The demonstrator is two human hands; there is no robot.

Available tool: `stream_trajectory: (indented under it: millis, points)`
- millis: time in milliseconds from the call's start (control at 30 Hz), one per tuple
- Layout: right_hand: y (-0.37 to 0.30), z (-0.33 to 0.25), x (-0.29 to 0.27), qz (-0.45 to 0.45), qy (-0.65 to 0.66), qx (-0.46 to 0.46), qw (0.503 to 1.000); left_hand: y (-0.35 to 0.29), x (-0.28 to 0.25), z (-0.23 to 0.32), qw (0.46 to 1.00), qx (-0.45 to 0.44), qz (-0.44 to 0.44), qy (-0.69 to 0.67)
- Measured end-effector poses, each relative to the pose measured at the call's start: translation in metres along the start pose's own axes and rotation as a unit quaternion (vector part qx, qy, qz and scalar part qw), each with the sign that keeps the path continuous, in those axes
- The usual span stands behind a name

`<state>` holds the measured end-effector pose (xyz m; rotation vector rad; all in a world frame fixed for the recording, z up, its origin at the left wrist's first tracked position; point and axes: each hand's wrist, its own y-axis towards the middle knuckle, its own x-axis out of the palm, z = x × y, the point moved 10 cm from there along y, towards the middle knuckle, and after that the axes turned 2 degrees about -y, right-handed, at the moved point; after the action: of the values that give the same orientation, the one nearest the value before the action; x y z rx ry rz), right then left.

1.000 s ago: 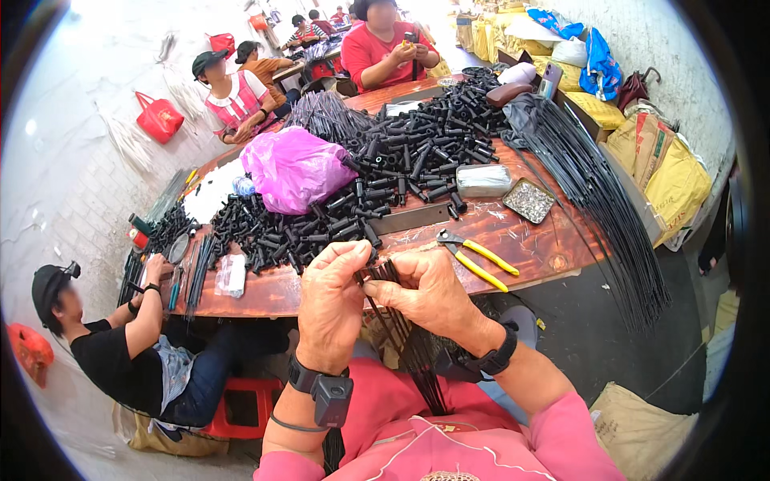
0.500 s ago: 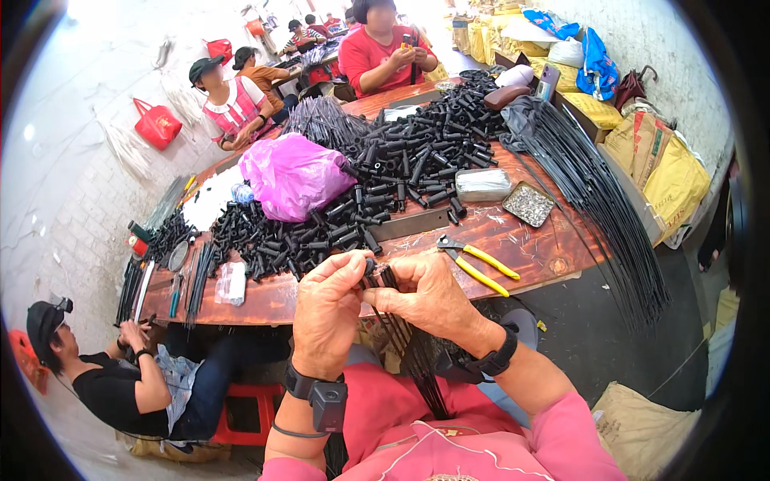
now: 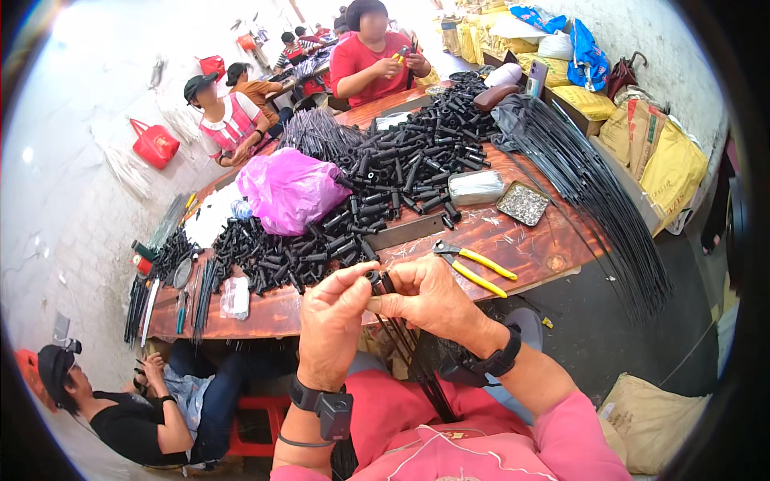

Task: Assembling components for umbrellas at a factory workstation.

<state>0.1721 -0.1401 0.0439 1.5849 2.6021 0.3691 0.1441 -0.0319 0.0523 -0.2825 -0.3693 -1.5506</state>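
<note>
My left hand [image 3: 333, 325] is closed, thumb and fingers pinching a short black tubular piece [image 3: 373, 277] with its round end up. Pressed close beside it, my right hand [image 3: 437, 298] is closed around the upper ends of several thin black rods [image 3: 413, 353], which slant down to my lap. Fingers partly hide where the tube and the rods meet. On the table to the right of my hands lie cutting pliers [image 3: 475, 268] with yellow handles. Past my hands a large heap of short black tubes [image 3: 417, 152] covers much of the wooden table [image 3: 553, 256].
A pink plastic bag [image 3: 289, 188] sits on the heap. Nearby are a tin of small metal bits [image 3: 523, 203], a clear-wrapped pack [image 3: 479, 187] and a flat metal bar [image 3: 407, 231]. Long black rods [image 3: 593, 200] overhang the right edge. Co-workers sit across and at the left [image 3: 144, 417].
My hands remain together, and the round end of the black piece now shows more plainly. The person across has lowered their hands and turned the pliers. The view has shifted slightly.
</note>
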Motion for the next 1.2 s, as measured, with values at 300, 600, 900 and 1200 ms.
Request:
stream_trajectory:
  millis: [300, 600, 900, 1200]
  points:
    - [-0.007, 0.003, 0.001, -0.015, 0.107, 0.015, 0.994, 0.001, -0.004, 0.0, 0.998, 0.068, -0.018, 0.0]
    - [-0.005, 0.003, -0.008, -0.058, 0.059, 0.023, 0.996, 0.003, 0.007, -0.01, 0.994, 0.028, -0.09, -0.052]
    - [-0.012, -0.001, -0.002, -0.131, 0.067, 0.097, 0.984, 0.003, 0.021, -0.006, 0.97, 0.051, -0.235, -0.043]
    - [-0.011, -0.003, 0.004, -0.169, 0.046, 0.098, 0.98, 0.0, 0.031, 0.007, 0.953, 0.091, -0.289, 0.019]
